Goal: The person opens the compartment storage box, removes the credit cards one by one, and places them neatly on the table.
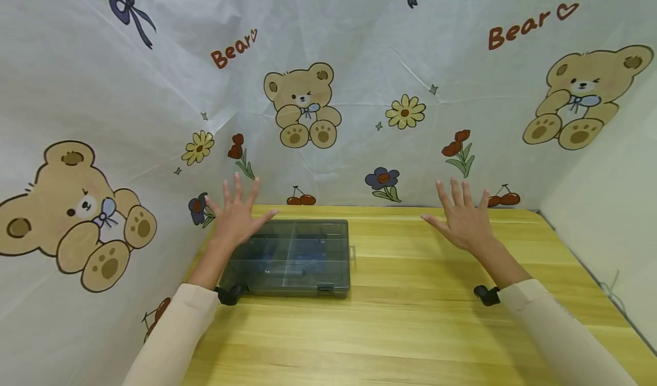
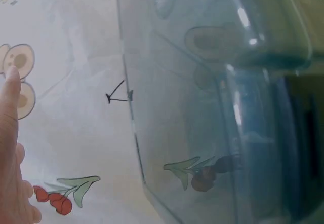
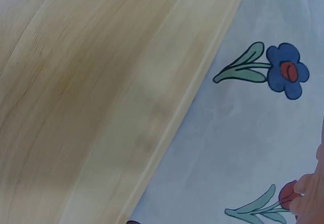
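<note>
My left hand (image 1: 236,219) is held up with its fingers spread and straight, over the left end of a clear grey plastic organizer case (image 1: 318,240). Nothing is in that hand. The case lies closed on the table, with a latch (image 1: 325,287) on its near side; dividers and some dark blue items show dimly through the lid. To the right, my right hand (image 1: 466,223) is raised above the table's far part, fingers spread, holding nothing. In the left wrist view the see-through case (image 2: 202,122) fills the right half, with part of the left hand (image 2: 10,148) at the left edge.
The wooden table (image 1: 410,329) runs back to a white cloth (image 1: 359,44) printed with bears and flowers, which also hangs along the left side. A pale wall (image 1: 605,203) stands at the right, with a thin cord (image 1: 613,292) near the table's edge.
</note>
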Demonstrator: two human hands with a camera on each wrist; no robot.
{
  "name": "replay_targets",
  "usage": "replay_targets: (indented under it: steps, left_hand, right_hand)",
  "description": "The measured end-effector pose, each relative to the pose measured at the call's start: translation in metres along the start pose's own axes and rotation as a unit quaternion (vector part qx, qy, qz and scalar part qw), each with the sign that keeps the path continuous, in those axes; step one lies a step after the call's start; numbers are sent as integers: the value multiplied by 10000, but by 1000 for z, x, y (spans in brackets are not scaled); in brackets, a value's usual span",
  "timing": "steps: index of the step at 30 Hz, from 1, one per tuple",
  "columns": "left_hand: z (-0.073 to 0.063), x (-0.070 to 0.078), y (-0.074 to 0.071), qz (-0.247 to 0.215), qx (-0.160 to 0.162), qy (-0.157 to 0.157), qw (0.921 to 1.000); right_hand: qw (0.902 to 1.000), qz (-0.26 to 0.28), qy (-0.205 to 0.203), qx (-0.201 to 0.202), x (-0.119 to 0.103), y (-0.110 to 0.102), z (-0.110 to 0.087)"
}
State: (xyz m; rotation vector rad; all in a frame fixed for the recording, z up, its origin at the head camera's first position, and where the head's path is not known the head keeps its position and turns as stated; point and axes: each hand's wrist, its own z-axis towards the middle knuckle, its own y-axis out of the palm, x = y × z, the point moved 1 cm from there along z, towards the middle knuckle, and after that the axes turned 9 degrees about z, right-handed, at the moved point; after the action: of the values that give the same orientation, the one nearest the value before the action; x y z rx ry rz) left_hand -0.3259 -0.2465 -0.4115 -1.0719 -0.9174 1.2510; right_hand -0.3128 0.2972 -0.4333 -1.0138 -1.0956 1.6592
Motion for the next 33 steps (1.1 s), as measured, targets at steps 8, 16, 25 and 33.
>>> replay_targets:
  steps: [8,16,25,33]
  left_hand:
    - [-16,-15,-8,-500,-215,-45,9985]
    - [-40,-27,-10,-1560,-466,22,9867]
    - [-64,-50,6,-2793,-741,-91,9573]
    - [-82,-60,27,-3788,-814,-235,9216]
  right_hand:
    - [9982,524,-288,91,-27,-13,-5]
    - [9924,872,-739,462,-56,-19,-14]
    - [9831,1119,-1207,798,-86,-16,-28]
    - [9750,1337,-1514,924,-109,-4,-41]
